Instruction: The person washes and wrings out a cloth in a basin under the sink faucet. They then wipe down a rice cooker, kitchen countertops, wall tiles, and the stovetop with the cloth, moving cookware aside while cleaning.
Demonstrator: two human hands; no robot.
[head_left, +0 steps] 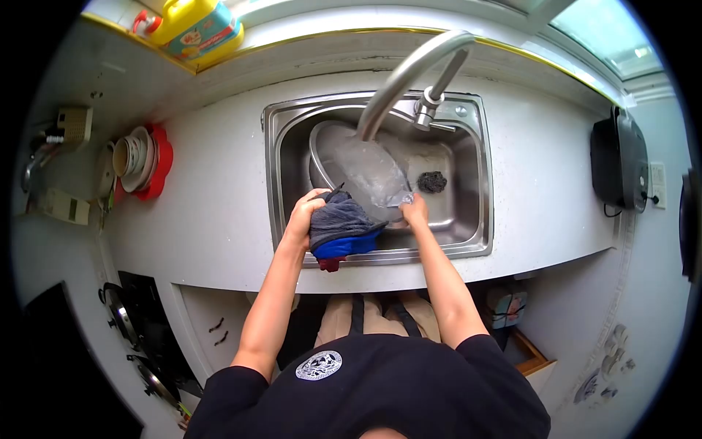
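My left hand [301,218] is closed round a bunch of cloths [344,225], grey on the outside with blue and dark red layers below, held over the sink's front left edge. My right hand [415,211] is over the sink, its fingers pinched on a clear, wrinkled plastic piece [397,198]; it looks like a bag, but I cannot tell for sure. Left in the sink sits a round metal basin [316,150] with something pale and cloudy in it, water or wet plastic. The cloths hide part of its near side.
The steel sink [479,205] has a curved faucet [417,69] arching over it. A dark scouring pad [432,182] lies on the sink floor. On the counter stand stacked bowls [135,161] in a red tray [160,164], left, and a black appliance [619,161], right. A yellow jug [201,33] stands behind.
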